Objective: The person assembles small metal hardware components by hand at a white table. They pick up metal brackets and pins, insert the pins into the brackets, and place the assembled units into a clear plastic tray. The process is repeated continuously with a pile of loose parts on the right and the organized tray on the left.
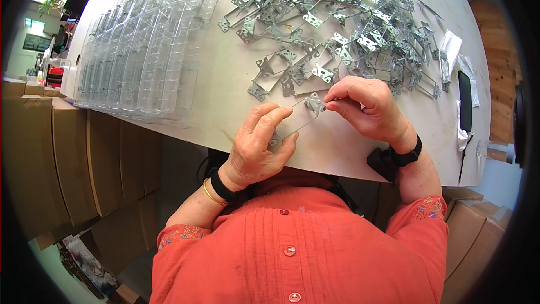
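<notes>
Between my two hands, just above the near table edge, is a metal bracket (313, 104) with thin arms and holed end plates. My left hand (256, 149) curls around its near end, where a second plate partly shows under the fingers. Thumb and forefinger of my right hand (368, 108) pinch at the far plate's right side; anything small between those fingertips is hidden. Beyond my hands a large tangled heap of similar metal brackets (365, 39) spreads over the white table (219, 87).
Clear plastic trays (143, 50) with long compartments are stacked on the left of the table. At the right lie a black elongated object (465, 101) and crumpled white wrapping (450, 50). Cardboard boxes (73, 157) stand below left, with another carton (475, 236) below right.
</notes>
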A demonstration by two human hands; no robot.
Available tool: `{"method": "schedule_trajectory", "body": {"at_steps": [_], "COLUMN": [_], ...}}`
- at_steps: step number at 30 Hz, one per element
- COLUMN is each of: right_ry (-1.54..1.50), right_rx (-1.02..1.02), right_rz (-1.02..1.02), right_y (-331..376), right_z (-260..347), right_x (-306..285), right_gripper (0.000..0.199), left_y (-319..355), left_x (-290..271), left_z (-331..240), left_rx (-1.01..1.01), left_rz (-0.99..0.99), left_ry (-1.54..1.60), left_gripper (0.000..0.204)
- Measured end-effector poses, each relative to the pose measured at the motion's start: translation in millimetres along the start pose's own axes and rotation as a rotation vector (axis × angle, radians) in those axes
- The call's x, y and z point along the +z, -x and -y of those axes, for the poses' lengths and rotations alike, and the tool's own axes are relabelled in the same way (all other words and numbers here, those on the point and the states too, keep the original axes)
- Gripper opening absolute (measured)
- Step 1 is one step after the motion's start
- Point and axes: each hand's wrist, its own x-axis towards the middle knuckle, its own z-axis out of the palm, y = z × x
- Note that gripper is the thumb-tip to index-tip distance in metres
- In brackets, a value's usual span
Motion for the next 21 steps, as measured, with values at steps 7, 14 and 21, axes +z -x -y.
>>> {"method": "schedule_trajectory", "body": {"at_steps": [7, 14, 21], "right_ry": [0.014, -0.009, 0.010], "right_rx": [0.019, -0.009, 0.029], "right_rz": [0.049, 0.032, 0.074], "right_y": [-0.8, 0.2, -1.8], "right_z": [1.1, -1.5, 4.0], "right_x": [-3.1, -0.8, -5.3], "right_gripper": [0.013, 0.014, 0.014], "left_y": [0.0, -0.2, -0.2], "left_x": [-0.3, 0.0, 0.3], "left_z": [0.2, -0.5, -0.6], "left_rx": [0.002, 0.000, -0.002], "left_rz": [0.001, -0.001, -0.004], "left_ry": [-0.006, -0.002, 0.005], "left_gripper": [0.057, 0.057, 0.057]}}
